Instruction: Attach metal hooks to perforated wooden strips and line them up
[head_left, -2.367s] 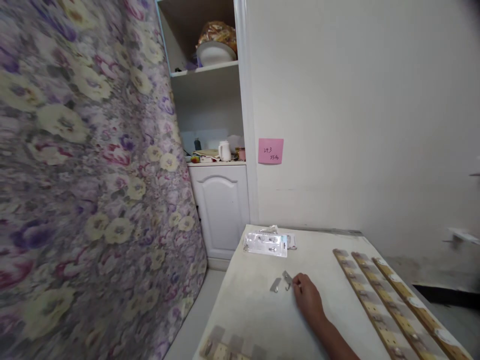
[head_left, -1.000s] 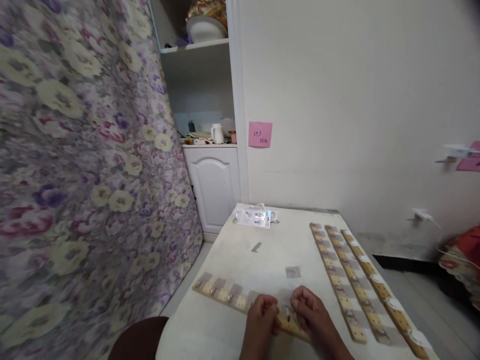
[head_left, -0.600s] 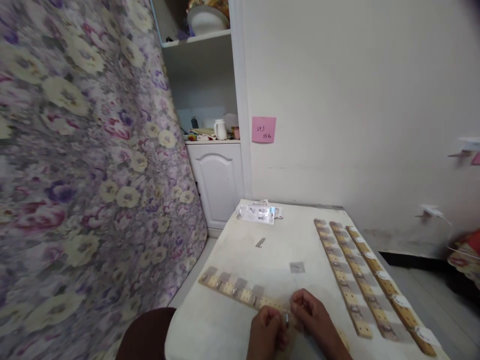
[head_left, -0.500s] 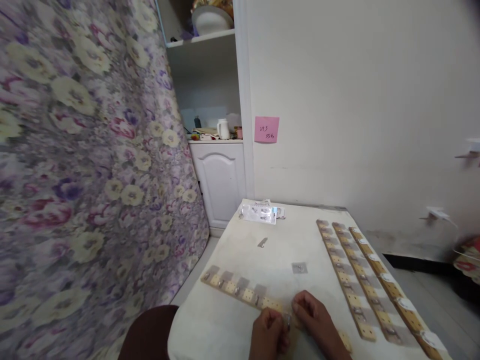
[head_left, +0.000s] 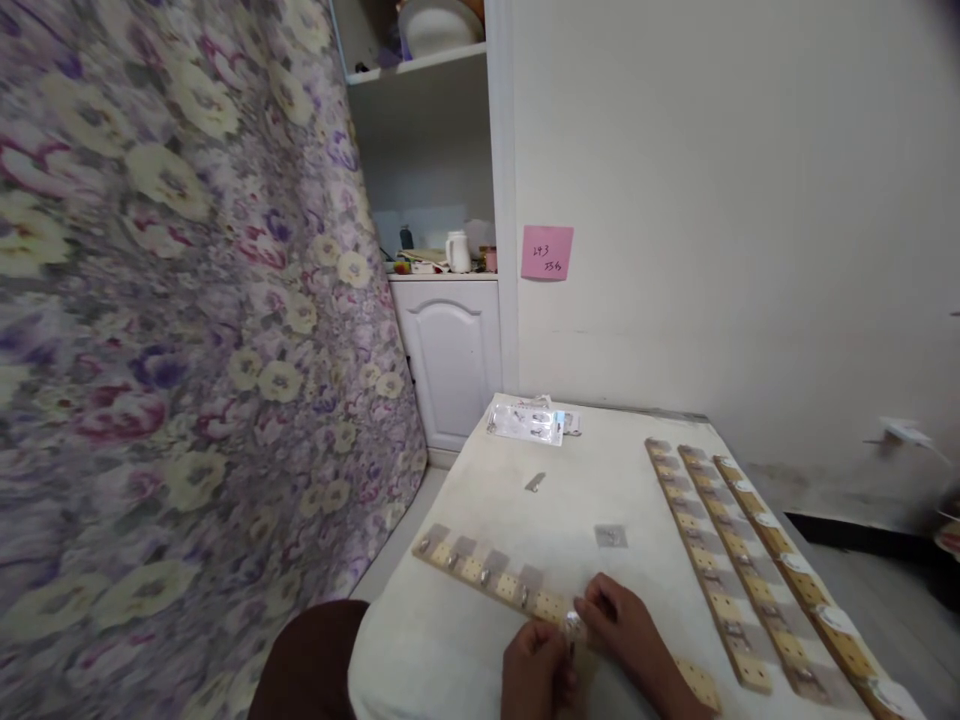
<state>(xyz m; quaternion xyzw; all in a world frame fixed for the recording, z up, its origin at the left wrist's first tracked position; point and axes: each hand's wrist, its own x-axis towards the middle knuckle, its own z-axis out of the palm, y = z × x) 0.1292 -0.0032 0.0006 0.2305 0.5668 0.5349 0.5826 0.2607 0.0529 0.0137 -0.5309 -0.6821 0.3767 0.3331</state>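
Note:
Close together at the near edge of the table, my left hand [head_left: 534, 662] and my right hand [head_left: 624, 630] both have their fingers pinched. Between them is a clear hook [head_left: 572, 626], a see-through square with a small metal hook, which their fingertips hold from either side. It lies over the right end of a pale wooden strip [head_left: 551, 604]. Along that strip several clear hooks [head_left: 485, 577] sit spaced apart, with bare drilled wood between them. Another clear hook [head_left: 610, 536] lies loose on the table beyond my right hand.
Three wooden strips [head_left: 709, 562] lie on the right side, bearing clear or white hooks. A small grey metal piece [head_left: 535, 482] and blister packaging [head_left: 526, 422] lie farther back. Part of a wooden piece [head_left: 697, 680] shows by my right forearm. A floral curtain [head_left: 187, 350] hangs left.
The view has turned slightly left, so everything appears shifted right. My fingers stay around the clear hook, which has turned a little and catches more light.

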